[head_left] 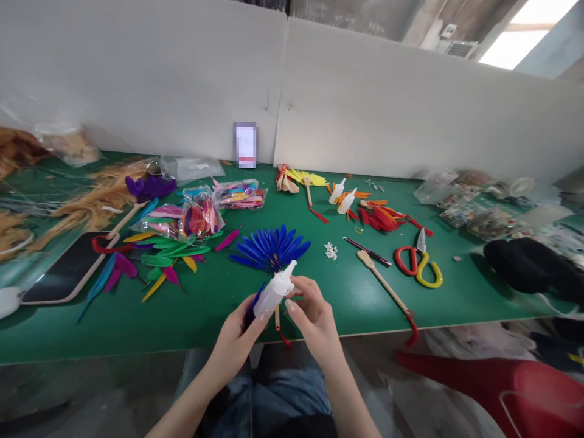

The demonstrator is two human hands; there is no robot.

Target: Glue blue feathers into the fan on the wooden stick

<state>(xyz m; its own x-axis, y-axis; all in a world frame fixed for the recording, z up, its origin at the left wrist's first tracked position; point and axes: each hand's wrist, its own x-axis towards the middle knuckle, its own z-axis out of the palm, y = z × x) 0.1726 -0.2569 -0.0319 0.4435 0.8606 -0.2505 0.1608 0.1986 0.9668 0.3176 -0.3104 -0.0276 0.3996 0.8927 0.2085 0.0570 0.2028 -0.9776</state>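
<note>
My left hand (239,328) is closed around a white squeeze glue bottle (269,297), its nozzle tilted up to the right. Dark blue feathers (252,311) also show in that hand, partly covered by the bottle. Beside the bottle's collar is my right hand (314,310), its fingers bent and the thumb apart from them; nothing shows between them. Just beyond the hands lies a fan of blue feathers (274,246) on a wooden stick (277,317) with a red cord (285,338) at its end. Both hands partly hide the stick.
Loose coloured feathers (171,252), bagged feathers (201,213) and a phone (68,267) lie left. To the right are white beads (331,250), tweezers or pens (367,251), a bare wooden stick (383,281), scissors (418,258) and two glue bottles (347,201). A white partition (182,79) stands behind.
</note>
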